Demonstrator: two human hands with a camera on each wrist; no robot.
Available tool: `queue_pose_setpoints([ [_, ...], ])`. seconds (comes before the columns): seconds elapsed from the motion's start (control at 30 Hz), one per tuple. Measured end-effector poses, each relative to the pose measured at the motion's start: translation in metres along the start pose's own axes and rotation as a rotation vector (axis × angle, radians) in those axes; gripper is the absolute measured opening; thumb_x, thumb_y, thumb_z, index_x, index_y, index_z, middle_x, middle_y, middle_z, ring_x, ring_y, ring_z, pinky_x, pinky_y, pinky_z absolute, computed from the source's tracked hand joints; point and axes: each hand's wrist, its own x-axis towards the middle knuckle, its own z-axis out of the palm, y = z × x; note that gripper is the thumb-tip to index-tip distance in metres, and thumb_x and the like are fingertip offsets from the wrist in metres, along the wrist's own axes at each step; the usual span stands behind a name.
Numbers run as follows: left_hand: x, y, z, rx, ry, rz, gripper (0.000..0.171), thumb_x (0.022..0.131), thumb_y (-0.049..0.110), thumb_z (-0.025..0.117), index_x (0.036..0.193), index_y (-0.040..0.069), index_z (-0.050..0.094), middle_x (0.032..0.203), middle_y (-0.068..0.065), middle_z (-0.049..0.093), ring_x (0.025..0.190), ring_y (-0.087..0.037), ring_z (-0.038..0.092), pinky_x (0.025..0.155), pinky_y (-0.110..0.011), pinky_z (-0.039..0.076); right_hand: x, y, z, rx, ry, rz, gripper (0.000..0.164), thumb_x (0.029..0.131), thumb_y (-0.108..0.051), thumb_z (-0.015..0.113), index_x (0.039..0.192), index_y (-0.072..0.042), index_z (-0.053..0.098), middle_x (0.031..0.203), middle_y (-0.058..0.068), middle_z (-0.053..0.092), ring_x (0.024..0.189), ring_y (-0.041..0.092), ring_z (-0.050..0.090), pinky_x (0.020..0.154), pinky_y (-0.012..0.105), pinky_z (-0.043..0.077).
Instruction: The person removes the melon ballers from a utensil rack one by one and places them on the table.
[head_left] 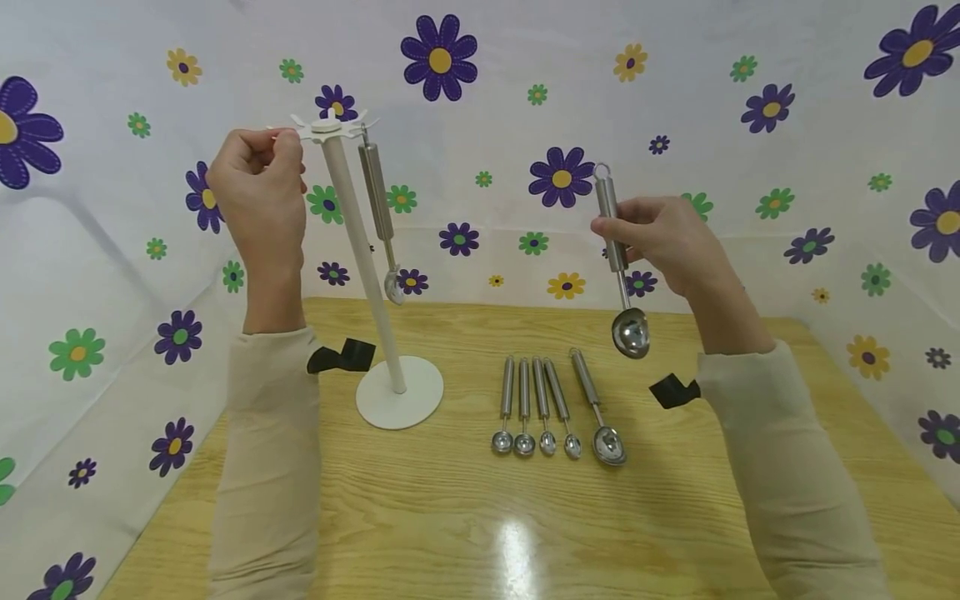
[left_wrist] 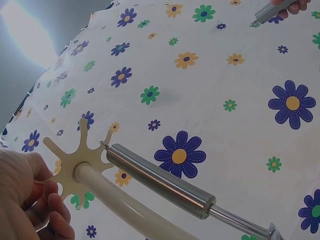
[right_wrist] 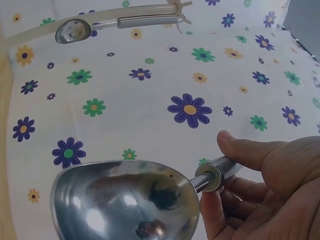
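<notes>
At upper left my left hand [head_left: 262, 187] pinches one prong at the top of a white hanging stand [head_left: 349, 200]. In the left wrist view its thumb and fingers close on a prong of the star-shaped top [left_wrist: 75, 157]. One steel measuring spoon [head_left: 377, 192] hangs by its ring from another prong, bowl downward. To the right, my right hand [head_left: 671, 242] grips the tubular handle of a larger steel measuring spoon [head_left: 630, 332] in the air, ring up and bowl down. Its bowl [right_wrist: 125, 200] fills the lower part of the right wrist view.
Several steel measuring spoons [head_left: 524, 392] lie side by side on the wooden table [head_left: 420, 517], with a bigger one [head_left: 609, 446] at the right of the row. The stand's round base [head_left: 375, 408] rests on the table. A flower-patterned cloth [head_left: 480, 150] surrounds the table.
</notes>
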Motion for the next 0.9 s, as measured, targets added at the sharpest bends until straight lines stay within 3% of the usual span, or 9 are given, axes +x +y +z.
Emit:
queue_pose_setpoints([
  [0.4,-0.001,0.001,0.000,-0.014,-0.006,-0.001,0.017,0.101,0.017,0.066,0.108,0.003,0.072,0.084,0.002,0.064,0.071,-0.010,0.056,0.072,-0.022,0.051,-0.002,0.018,-0.002,-0.055,-0.020,0.059,0.055,0.098,-0.042,0.071,0.130,0.001,0.063,0.107,0.009,0.061,0.088,0.028,0.058,0.103,0.057,0.042],
  [0.67,-0.002,0.001,0.000,-0.038,0.004,-0.004,0.016,0.100,0.017,0.067,0.107,0.004,0.072,0.084,0.001,0.064,0.072,-0.011,0.057,0.073,-0.021,0.051,-0.005,0.037,-0.001,-0.034,-0.048,0.110,0.054,0.098,-0.041,0.071,0.131,0.002,0.062,0.091,0.003,0.061,0.081,0.023,0.056,0.098,0.054,0.043],
  [0.9,-0.003,0.000,0.000,-0.039,0.013,-0.004,0.016,0.099,0.019,0.069,0.106,0.005,0.073,0.085,0.000,0.065,0.071,-0.011,0.057,0.073,-0.020,0.052,-0.007,0.060,0.004,-0.022,-0.087,0.156,0.056,0.100,-0.041,0.069,0.133,0.003,0.061,0.104,0.009,0.065,0.094,0.028,0.063,0.101,0.057,0.044],
])
